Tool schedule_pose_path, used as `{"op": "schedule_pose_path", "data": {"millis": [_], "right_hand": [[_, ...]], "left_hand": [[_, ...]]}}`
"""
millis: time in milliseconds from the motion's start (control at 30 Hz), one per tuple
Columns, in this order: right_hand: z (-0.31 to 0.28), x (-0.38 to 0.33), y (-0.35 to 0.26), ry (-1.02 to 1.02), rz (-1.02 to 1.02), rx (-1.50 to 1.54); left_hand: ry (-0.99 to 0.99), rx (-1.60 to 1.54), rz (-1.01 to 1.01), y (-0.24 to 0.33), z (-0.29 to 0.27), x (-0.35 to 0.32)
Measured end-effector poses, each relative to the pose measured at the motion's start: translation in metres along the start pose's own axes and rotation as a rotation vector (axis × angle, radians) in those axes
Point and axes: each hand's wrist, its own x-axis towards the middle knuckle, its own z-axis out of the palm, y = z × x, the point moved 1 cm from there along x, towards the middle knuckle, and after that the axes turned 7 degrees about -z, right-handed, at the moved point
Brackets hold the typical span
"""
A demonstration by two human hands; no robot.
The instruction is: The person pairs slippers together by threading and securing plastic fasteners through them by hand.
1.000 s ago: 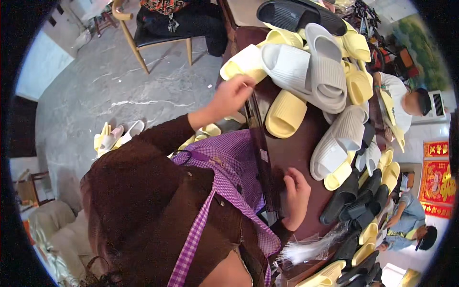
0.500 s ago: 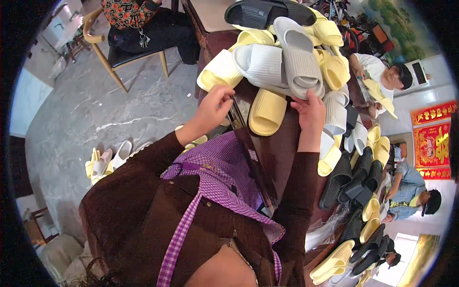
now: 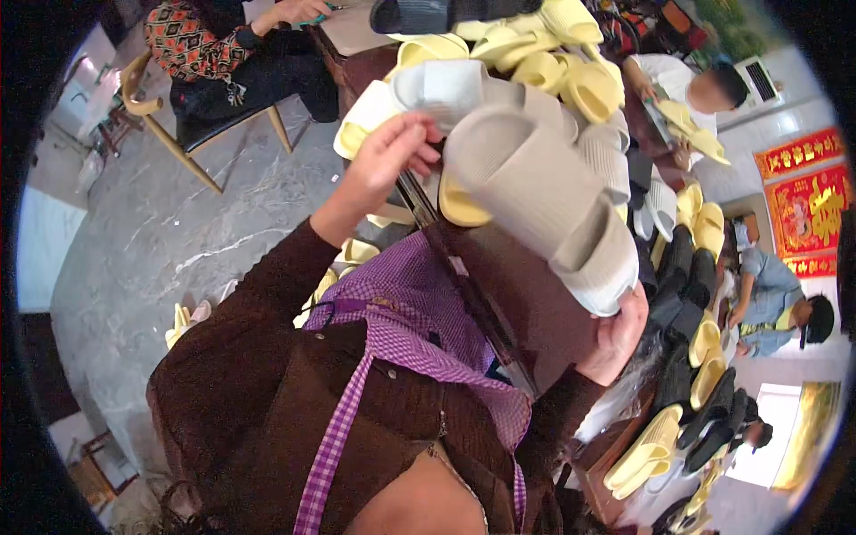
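A pair of grey slide slippers [image 3: 544, 183], one tucked into the other, slants over the table in front of me, slightly blurred. My right hand [image 3: 620, 325] grips its lower, pale end. Close to the upper end is my left hand [image 3: 392, 160], fingers loosely bent and apart, with nothing visible in them; whether they touch the slipper I cannot tell. Behind it lies a light grey slipper [image 3: 450, 89], beside a yellow slipper [image 3: 361, 116] at the table's corner. Another yellow slipper [image 3: 461, 207] is partly hidden beneath the grey pair.
Yellow slippers [image 3: 571, 76] and a black slipper [image 3: 419, 16] are heaped at the far end. More black slippers [image 3: 678, 267] line the right side, near clear plastic wrap [image 3: 615, 406]. Several people sit around the table, one on a wooden chair [image 3: 169, 125] at left.
My right hand has moved down and right, and the grey slippers have come off the pile toward me. My left hand has shifted slightly up and left. The view has turned a little.
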Motion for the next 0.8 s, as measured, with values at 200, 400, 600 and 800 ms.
{"op": "schedule_pose_path", "data": {"millis": [200, 400, 600, 800], "right_hand": [[-0.017, -0.034, -0.029, 0.047, -0.008, -0.269], [-0.016, 0.0, -0.033, -0.232, 0.066, -0.278], [-0.003, 0.012, -0.022, -0.086, -0.06, -0.231], [0.008, -0.069, 0.012, 0.125, -0.179, -0.205]], "left_hand": [[-0.459, 0.436, -0.002, 0.008, 0.05, 0.012], [-0.887, 0.669, -0.113, -0.037, 0.126, 0.028], [-0.961, 0.192, -0.553, -0.061, 0.156, 0.024], [-0.39, -0.316, -0.342, -0.053, 0.14, 0.034]]}}
